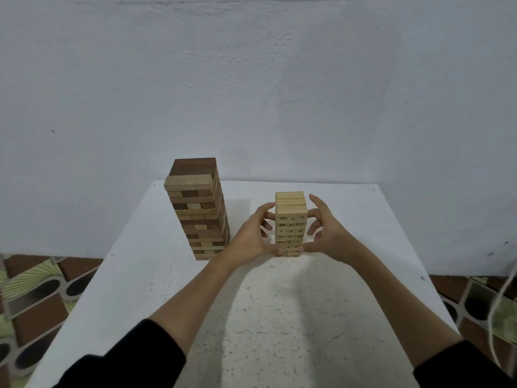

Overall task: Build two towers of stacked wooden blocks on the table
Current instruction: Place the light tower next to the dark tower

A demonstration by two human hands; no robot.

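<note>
Two block towers stand on the white table (279, 317). The taller tower (199, 211), of mixed dark and light brown blocks, is at the back left. To its right is a shorter pale tower (290, 219) with numbers printed on its blocks. My left hand (251, 236) cups the pale tower's left side, thumb pressed near its base and fingers against the side. On the tower's right side my right hand (326, 233) mirrors it, thumb at the base, fingers spread and touching the side. The hands hide the tower's lower edges.
A plain white wall rises right behind the table. Patterned floor tiles (36, 298) show to either side of the table. A thin cord (500, 303) hangs at the far right. The tall tower stands close to the table's left edge.
</note>
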